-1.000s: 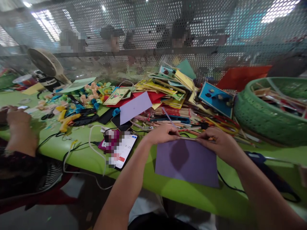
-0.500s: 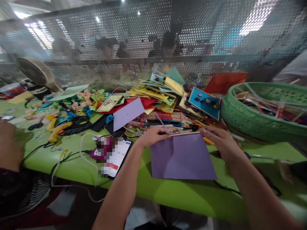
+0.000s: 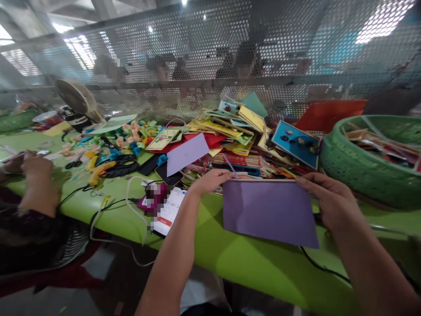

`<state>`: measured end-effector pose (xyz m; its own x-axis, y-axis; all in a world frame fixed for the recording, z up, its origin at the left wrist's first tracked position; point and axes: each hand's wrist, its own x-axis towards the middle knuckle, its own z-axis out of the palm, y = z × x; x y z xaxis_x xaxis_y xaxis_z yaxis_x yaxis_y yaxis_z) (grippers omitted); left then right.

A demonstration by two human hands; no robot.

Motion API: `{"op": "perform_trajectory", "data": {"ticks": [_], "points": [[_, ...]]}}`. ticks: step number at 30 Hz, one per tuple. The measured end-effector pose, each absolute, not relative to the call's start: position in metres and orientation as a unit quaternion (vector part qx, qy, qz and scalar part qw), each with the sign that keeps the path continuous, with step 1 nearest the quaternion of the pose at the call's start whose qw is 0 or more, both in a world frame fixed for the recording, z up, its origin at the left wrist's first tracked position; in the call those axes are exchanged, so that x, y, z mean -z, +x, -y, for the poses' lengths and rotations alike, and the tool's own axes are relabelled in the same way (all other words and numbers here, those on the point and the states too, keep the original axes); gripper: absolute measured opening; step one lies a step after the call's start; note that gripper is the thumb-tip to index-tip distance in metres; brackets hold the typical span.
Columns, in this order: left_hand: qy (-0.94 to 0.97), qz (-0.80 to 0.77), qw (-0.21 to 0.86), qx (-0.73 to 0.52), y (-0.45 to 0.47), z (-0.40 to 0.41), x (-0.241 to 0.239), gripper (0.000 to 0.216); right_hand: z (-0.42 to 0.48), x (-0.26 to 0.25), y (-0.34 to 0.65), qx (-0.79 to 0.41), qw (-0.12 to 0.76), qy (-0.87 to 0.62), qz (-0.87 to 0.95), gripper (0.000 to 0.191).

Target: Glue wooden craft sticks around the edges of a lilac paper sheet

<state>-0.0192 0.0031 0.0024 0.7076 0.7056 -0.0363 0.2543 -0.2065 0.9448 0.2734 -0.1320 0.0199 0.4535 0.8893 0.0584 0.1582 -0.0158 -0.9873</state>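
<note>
My left hand (image 3: 213,181) is closed on the upper left corner of a purple sheet of card (image 3: 268,210). The upper right corner is pinched between the thumb and fingers of my right hand (image 3: 324,193). A thin pale strip runs along the card's top edge between both hands; I cannot make out exactly what it is. The card slants towards me over the table's front part, casting a shadow below. Just beyond my left hand lies a thin purple strip (image 3: 229,163). A lighter purple piece of card (image 3: 187,153) rests farther left.
Behind the hands is a heap of coloured cards (image 3: 230,125). A green basket (image 3: 371,175) stands right, a phone (image 3: 169,210) left with cables. Scissors (image 3: 123,166), a glue gun (image 3: 100,171) and a fan (image 3: 75,96) are farther left. Another person's hand (image 3: 37,169) works at far left.
The purple card has tilted up, and its lower edge now slants down to the right. Both hands keep hold of its top corners. My view has turned slightly left.
</note>
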Motion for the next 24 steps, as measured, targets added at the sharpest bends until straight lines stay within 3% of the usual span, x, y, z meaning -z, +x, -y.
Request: {"op": "perform_trajectory", "data": {"ticks": [16, 24], "points": [[0.762, -0.293, 0.537, -0.211, -0.015, -0.004, -0.002, 0.023, 0.132, -0.017, 0.275, -0.351, 0.567, -0.640, 0.382, 0.040], [0.826, -0.190, 0.506, -0.163, -0.003, 0.004, 0.000, 0.017, 0.129, -0.013, 0.254, -0.359, 0.501, -0.629, 0.474, 0.045]]}}
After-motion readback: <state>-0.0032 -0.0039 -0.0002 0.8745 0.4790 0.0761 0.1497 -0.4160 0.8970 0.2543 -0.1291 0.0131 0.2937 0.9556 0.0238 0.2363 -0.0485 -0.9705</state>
